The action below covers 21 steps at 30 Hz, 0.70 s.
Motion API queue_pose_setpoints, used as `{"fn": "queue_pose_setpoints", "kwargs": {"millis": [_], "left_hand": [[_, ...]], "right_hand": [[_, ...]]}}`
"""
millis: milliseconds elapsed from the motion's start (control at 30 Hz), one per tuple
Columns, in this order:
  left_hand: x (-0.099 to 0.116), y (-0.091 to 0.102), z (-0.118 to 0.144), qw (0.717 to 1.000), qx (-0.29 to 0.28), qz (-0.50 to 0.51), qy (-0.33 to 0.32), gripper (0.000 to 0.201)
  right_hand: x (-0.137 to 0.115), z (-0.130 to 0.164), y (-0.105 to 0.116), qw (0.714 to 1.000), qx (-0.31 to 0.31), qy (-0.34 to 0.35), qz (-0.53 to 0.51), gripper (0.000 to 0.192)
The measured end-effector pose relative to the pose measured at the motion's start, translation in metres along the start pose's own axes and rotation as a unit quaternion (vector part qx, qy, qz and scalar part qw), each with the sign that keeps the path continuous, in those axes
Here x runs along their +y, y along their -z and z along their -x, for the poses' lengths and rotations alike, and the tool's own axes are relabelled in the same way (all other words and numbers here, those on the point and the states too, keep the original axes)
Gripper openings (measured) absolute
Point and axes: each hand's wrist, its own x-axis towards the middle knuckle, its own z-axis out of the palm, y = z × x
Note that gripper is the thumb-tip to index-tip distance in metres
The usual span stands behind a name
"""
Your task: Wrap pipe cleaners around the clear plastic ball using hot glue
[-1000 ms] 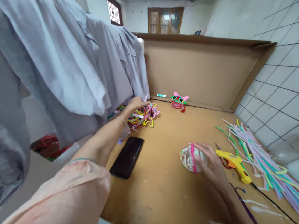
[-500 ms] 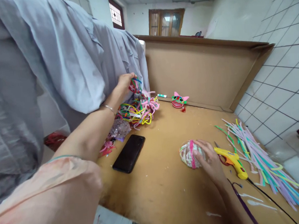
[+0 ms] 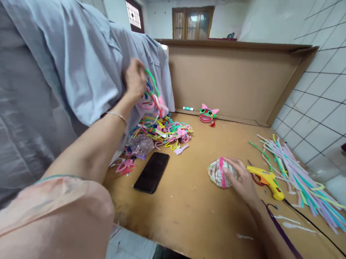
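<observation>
The left hand, raised in the upper middle-left of the frame, is closed around a tangled clump of pipe cleaners that hangs from its fingers above the table, while the right hand, at lower centre-right, rests with fingers curled over a wrapped ball banded by a pink strip, pressing it against the table. Behind the raised hand, grey cloth drapes across the whole upper left. The cardboard wall closes off the back of the table. Below the lifted clump lies the larger heap of coloured pieces, at centre-left, and a fan of straight pipe cleaners spreads at the right edge. A black phone lies flat near the heap; a yellow glue gun sits just beside the right hand. The clump is probably very light, springy and prone to snagging, so strands may trail or drop; pinching it at the densest knot should hold best. The ball looks light and slightly crushable, best cupped around its sides.
</observation>
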Motion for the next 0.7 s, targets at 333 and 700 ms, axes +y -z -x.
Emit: {"fn": "queue_pose_setpoints", "kwargs": {"millis": [333,700], "left_hand": [[-0.024,-0.01,0.057,0.985,-0.099,0.003,0.141,0.013],[0.03,0.023,0.059,0.984,0.114,0.136,-0.015,0.05]], "right_hand": [[0.002,0.001,-0.001,1.0,0.017,0.001,-0.022,0.04],[-0.009,0.003,-0.002,0.999,0.002,-0.012,-0.047,0.033]]}}
